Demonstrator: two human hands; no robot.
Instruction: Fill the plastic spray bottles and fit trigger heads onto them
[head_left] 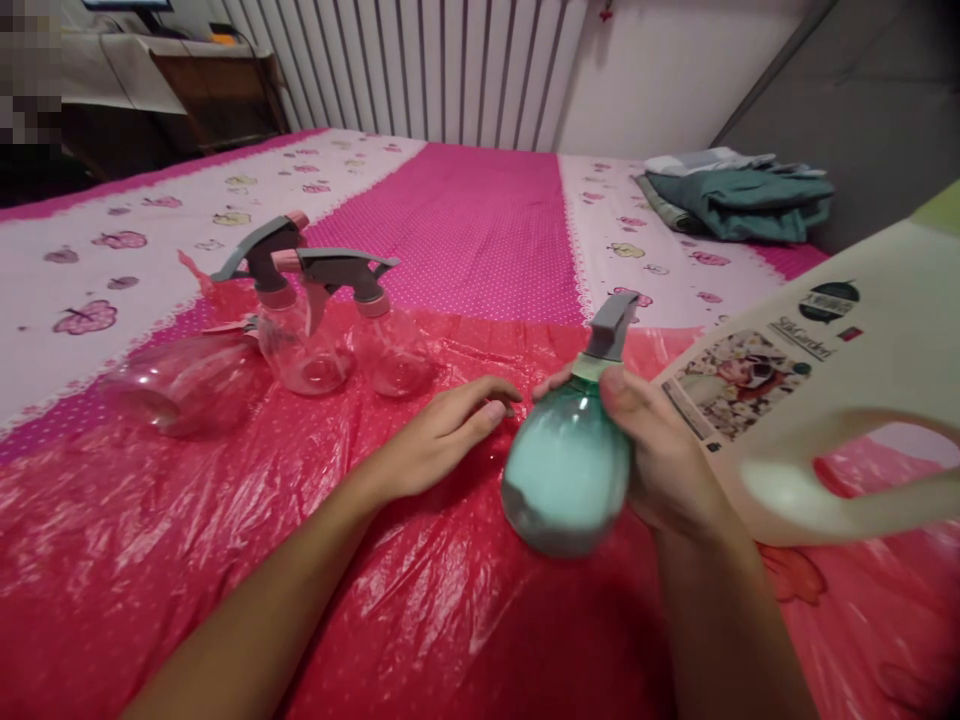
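My right hand (pixel 664 455) grips a green, see-through spray bottle (pixel 566 470) round its neck, thumb in front. The bottle leans slightly and holds a pale, milky liquid; its grey trigger head (pixel 613 325) points upward. Just left of it hovers my left hand (pixel 442 435), fingers loosely bent and apart, with nothing in them. Two clear pink spray bottles with grey-and-pink heads stand to the left, a nearer one (pixel 394 350) and another (pixel 300 345) beside it. A third pink bottle (pixel 180 385) lies on its side.
Red plastic sheeting (pixel 420 600) covers the near part of the bed. A large cream jug (pixel 795 440) with a handle and label tilts at the right. Folded green cloth (pixel 750 200) lies at the back right. A radiator (pixel 420 70) lines the wall; a desk (pixel 214 90) stands far left.
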